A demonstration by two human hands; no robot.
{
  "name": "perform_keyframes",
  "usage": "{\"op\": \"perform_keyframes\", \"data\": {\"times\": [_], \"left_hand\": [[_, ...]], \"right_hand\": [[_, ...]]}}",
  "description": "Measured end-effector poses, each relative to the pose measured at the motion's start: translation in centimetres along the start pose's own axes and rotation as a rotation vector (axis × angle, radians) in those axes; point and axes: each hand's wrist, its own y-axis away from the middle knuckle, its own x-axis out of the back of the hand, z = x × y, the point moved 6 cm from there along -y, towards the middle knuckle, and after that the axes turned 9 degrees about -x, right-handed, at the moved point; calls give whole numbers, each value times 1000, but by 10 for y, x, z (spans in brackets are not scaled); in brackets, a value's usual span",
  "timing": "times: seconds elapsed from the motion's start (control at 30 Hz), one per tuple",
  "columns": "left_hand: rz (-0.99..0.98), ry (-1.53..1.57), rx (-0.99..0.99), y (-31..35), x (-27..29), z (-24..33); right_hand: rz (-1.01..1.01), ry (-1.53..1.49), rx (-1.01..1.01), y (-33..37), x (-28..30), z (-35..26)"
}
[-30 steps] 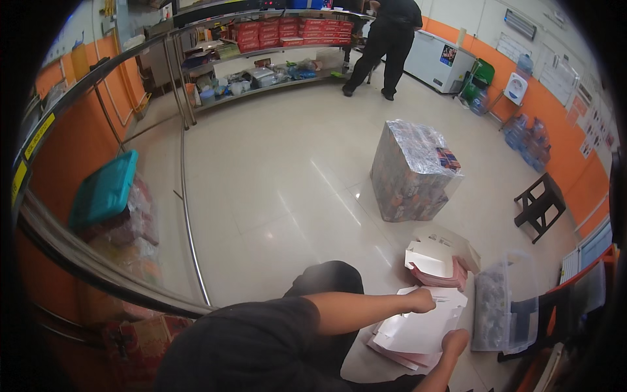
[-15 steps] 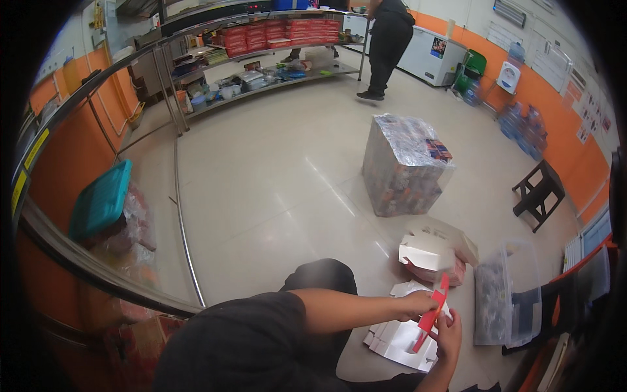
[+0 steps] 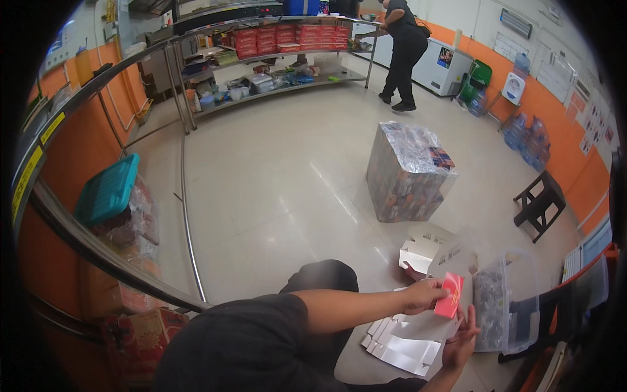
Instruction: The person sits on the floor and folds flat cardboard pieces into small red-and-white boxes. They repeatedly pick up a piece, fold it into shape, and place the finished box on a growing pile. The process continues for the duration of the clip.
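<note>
A red carton panel with pale lines [image 3: 450, 295] is pinched in my left hand [image 3: 423, 295], raised over the floor in front of me. My right hand [image 3: 460, 340] is just below it, palm up with fingers stretched apart; whether a fingertip touches the panel's lower edge I cannot tell. Beneath my hands lies an unfolded white cardboard box blank [image 3: 403, 343], its flaps and cut edges showing. Farther off, more opened cardboard blanks [image 3: 418, 257] lie in a loose pile, partly hidden behind the red panel and my left hand.
A clear plastic bin [image 3: 506, 300] stands right of the cardboard. Beyond is a plastic-wrapped bundle [image 3: 406, 176], with a black stool [image 3: 541, 199] to the right. A metal rail [image 3: 189, 235] runs along the left. A person [image 3: 403, 55] stands by a shelf with red boxes [image 3: 287, 39].
My left hand has moved the red piece right and turned its broad face into view. My right hand has loosened, its fingers now spread. The person at the back has moved right.
</note>
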Motion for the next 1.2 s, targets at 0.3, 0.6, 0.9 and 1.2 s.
{"op": "perform_keyframes", "data": {"times": [0.3, 0.6, 0.9, 1.2], "left_hand": [[16, 91, -72, -3, 3, 6], [-54, 133, 19, 11, -18, -5], [125, 261, 42, 25, -22, -17], [74, 155, 78, 23, -21, -27]], "right_hand": [[43, 1440, 787, 14, -31, -3], [109, 1461, 649, 15, -45, -1], [137, 1551, 679, 13, -52, 4], [291, 1515, 589, 9, -43, 14]]}}
